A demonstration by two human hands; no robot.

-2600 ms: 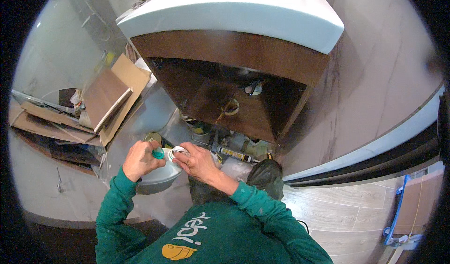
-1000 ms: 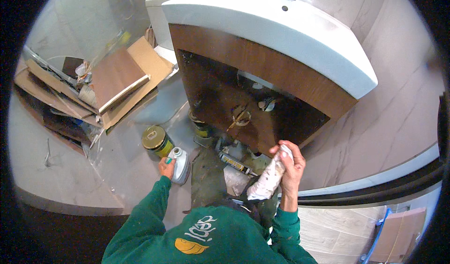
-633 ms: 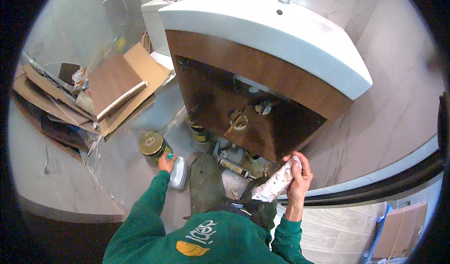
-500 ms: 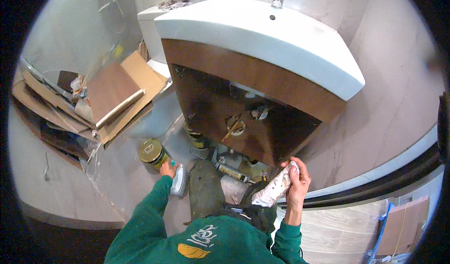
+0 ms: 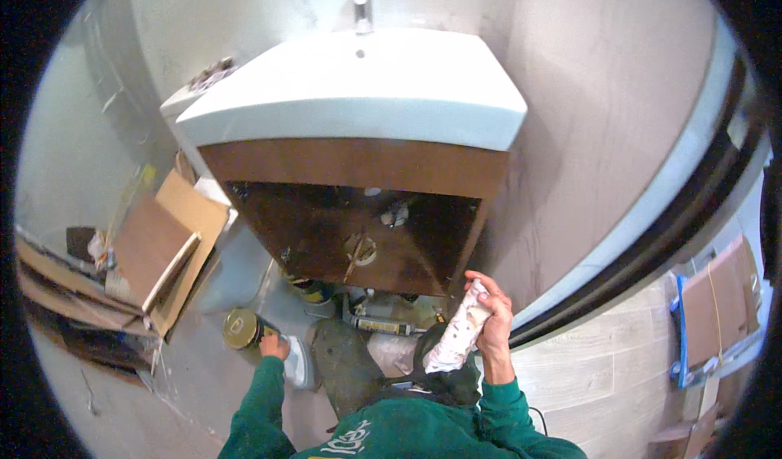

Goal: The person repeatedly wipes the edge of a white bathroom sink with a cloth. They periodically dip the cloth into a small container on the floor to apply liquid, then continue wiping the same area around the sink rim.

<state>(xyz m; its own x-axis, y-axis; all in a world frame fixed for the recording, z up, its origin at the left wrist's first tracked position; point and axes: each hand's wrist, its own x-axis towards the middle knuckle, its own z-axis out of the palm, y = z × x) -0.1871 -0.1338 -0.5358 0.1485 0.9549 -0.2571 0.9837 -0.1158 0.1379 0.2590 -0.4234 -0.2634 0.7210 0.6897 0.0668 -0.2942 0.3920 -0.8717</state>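
Note:
My right hand (image 5: 494,320) is wrapped round a bunched white rag (image 5: 458,329) with pinkish and dark stains, held in front of my right knee. Down on the floor side, my left hand (image 5: 274,346) has its fingers curled in. What they grip, if anything, is too small to make out. Right beside that hand are a can with a gold lid (image 5: 241,329) and a pale, rounded plastic container (image 5: 300,364). In front of me stands a brown vanity cabinet (image 5: 358,162), its front uncovered, below a white washbasin (image 5: 350,117).
A caulk tube (image 5: 383,325) lies under the cabinet, near another can (image 5: 314,290). Cardboard and brown boards (image 5: 155,255) lean at the left. A chrome tap (image 5: 361,7) rises behind the basin. To the right is a door track (image 5: 619,255), with a strapped brown panel (image 5: 721,312) beyond.
My view has turned, so the basin and cabinet sit further left and look straighter. My right hand still holds the rag. The teal bit seen at my left fingers no longer shows.

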